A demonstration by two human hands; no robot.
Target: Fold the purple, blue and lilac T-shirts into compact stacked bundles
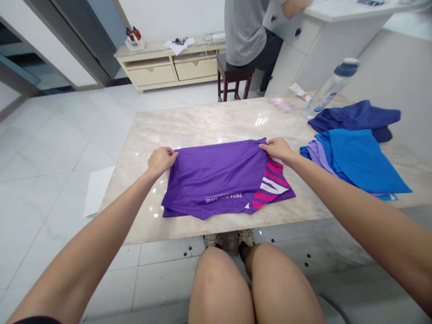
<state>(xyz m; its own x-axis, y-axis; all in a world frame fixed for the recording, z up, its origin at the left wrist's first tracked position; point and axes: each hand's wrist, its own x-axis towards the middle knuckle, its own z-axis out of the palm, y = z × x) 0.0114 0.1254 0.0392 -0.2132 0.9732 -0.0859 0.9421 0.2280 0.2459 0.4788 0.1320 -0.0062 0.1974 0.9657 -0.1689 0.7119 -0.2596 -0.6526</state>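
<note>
A purple marathon shirt point(216, 173) lies folded over on the marble-patterned table point(209, 121), with pink and white stripes on its right side and white lettering along the near part. My left hand point(162, 159) pinches its far left corner. At the far right corner, my right hand point(277, 149) grips the cloth between thumb and fingers. The shirt's far edge runs fairly straight between both hands. To the right of my right hand lie folded blue clothes point(361, 157) with a lilac piece among them.
Behind the blue pile sit a dark blue garment point(354, 118) and a clear water bottle point(332, 87) with a blue cap. A white tube point(299, 92) lies near the far edge. Beyond the table, a person in a grey shirt point(248, 33) sits on a dark stool point(232, 74) beside a low cabinet point(151, 74).
</note>
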